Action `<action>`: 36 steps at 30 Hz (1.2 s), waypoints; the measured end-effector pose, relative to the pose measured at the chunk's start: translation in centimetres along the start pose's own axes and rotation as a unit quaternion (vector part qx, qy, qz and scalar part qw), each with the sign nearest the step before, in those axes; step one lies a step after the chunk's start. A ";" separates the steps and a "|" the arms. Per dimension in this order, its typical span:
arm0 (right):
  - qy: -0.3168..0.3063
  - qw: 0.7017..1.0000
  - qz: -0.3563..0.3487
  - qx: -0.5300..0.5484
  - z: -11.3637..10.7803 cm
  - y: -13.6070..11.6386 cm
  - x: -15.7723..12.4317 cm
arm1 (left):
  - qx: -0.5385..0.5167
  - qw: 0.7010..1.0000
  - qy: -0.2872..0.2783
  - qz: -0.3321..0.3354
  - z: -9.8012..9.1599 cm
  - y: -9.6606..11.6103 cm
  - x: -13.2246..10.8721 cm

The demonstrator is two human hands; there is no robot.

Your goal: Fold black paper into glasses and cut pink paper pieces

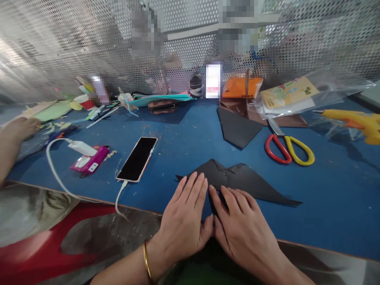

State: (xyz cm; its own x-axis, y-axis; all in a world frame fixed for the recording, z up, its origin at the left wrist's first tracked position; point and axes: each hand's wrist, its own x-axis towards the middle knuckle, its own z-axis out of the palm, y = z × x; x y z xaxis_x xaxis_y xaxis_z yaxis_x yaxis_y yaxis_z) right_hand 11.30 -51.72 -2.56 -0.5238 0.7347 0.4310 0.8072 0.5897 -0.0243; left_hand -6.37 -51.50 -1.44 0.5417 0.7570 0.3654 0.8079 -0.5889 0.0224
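black folded paper [237, 180] | looked light, thin, creasable, probably slid easily on blue table [184, 130] | left hand [185, 217], right hand [243, 223] lay flat, fingers extended, pressing its near edge

A blue tabletop [341, 206] with a worn wooden front edge ran beneath a perforated metal screen [59, 43], which walled off the back. Daylight glared through the holes at left; a red plastic seat [35, 253] stood below.

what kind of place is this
Probably a paper-craft workbench: both hands, left hand and right hand, press folded black paper on a blue tabletop, near red-and-yellow-handled scissors and a yellow glue gun.
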 end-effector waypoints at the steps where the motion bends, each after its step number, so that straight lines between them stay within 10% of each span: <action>1: 0.001 1.000 0.000 -0.001 0.0 0.0 0.0 | -0.006 1.000 0.004 -0.002 0.0 -0.1 0.1; 15: -0.010 1.000 0.007 -0.002 0.0 0.0 0.1 | -0.245 0.929 -0.093 -0.261 -2.1 -7.4 3.7; 36: -0.025 1.000 0.007 0.011 -0.1 0.2 -0.1 | -0.278 0.930 -0.124 -0.206 -2.4 -9.2 3.1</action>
State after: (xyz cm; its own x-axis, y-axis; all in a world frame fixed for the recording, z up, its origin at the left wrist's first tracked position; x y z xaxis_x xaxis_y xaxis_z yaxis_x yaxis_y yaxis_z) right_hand 11.53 -51.73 -2.57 -0.5255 0.7587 0.3851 0.8089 0.5857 -0.0501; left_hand -12.67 -44.41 1.68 0.3046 0.9525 -0.0050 0.7517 -0.2371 0.6154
